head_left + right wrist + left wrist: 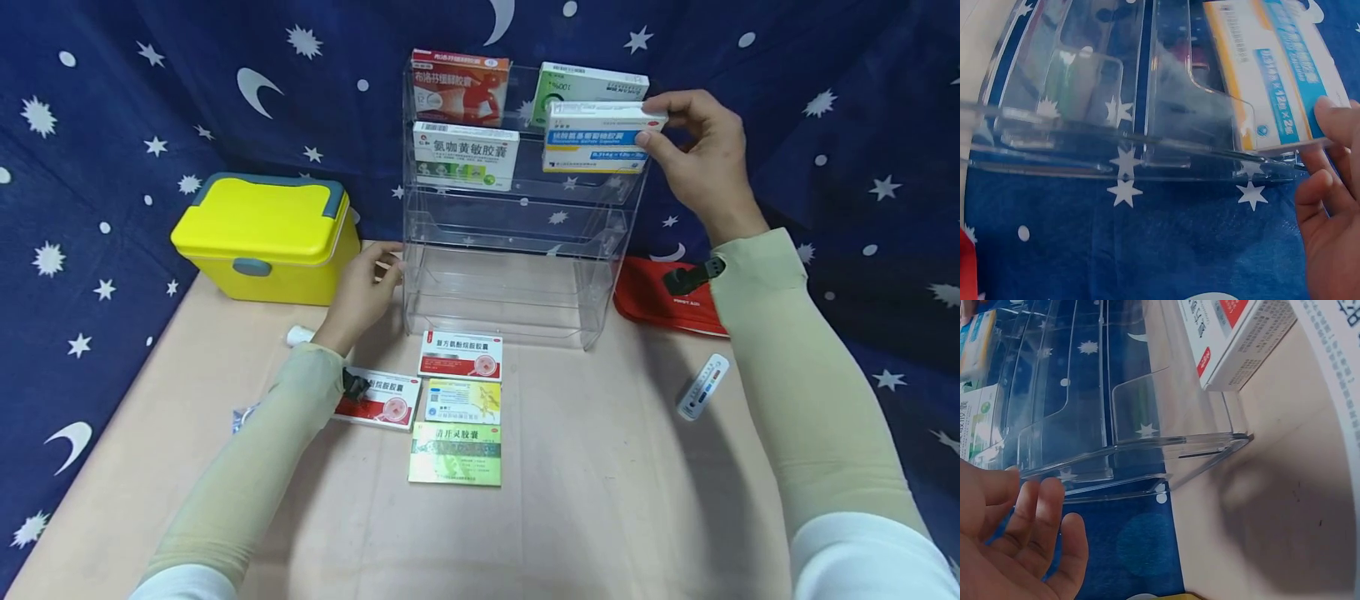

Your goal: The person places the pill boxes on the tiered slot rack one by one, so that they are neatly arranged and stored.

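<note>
A clear tiered rack [517, 258] stands at the back of the table. My right hand [663, 125] pinches the right end of a white and blue medicine box [592, 137] at the rack's second tier on the right; the right wrist view shows the fingers [1329, 200] on that box [1279, 69] behind the clear lip. A red box [459, 86] and a green box [588, 83] stand on the top tier, a white and green box [465, 154] below on the left. My left hand [371, 279] rests open against the rack's lower left side, its fingers [1035, 531] straight beside the rack [1129, 431].
Several flat medicine boxes lie in front of the rack: a red and white one [460, 356], a yellow one [462, 401], a green one [455, 454], another red and white one [382, 398] under my left forearm. A yellow case [266, 237] stands left, a red pouch [663, 300] and a white thermometer [702, 386] right.
</note>
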{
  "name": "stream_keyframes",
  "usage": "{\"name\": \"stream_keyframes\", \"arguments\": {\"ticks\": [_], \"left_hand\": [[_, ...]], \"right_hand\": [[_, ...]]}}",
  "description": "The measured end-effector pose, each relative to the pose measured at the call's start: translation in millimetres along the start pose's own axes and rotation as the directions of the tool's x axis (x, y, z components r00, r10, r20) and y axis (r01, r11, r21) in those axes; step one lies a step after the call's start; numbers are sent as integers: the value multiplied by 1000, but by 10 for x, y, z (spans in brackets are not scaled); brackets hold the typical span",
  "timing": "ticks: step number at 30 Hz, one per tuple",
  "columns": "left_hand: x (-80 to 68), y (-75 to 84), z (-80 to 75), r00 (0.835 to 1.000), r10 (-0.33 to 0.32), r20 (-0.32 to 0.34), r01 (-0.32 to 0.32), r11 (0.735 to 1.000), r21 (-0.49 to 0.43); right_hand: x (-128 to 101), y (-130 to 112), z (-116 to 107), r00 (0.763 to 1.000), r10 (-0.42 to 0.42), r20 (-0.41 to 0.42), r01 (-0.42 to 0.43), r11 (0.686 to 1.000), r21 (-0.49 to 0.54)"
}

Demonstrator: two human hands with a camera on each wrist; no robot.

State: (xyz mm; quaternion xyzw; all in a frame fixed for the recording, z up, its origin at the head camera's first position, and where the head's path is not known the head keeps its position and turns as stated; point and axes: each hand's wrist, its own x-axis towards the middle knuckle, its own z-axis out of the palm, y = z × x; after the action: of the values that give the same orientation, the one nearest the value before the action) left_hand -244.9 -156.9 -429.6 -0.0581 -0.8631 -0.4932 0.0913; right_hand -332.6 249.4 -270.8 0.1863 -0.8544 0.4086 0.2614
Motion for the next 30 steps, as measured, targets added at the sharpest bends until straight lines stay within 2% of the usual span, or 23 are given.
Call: {"name": "stream_keyframes", "arguments": {"ticks": [6, 10, 14, 30], "left_hand": [[-11, 5, -12, 1000, 5, 12, -5, 1000, 5], [-14, -12, -9, 1000, 6, 13, -6, 1000, 5], [-19, -21, -7, 1000, 2, 13, -2, 1000, 14], [-30, -24, 3, 1000, -19, 16, 19, 1000, 7]], "right_hand": [[-32, -12, 33, 997, -26, 79, 36, 992, -124], [-24, -41, 47, 992, -69, 104, 93, 966, -241], [-12, -59, 35, 990, -82, 113, 114, 941, -317], [-65, -67, 15, 990, -35, 136, 86, 915, -394]]}}
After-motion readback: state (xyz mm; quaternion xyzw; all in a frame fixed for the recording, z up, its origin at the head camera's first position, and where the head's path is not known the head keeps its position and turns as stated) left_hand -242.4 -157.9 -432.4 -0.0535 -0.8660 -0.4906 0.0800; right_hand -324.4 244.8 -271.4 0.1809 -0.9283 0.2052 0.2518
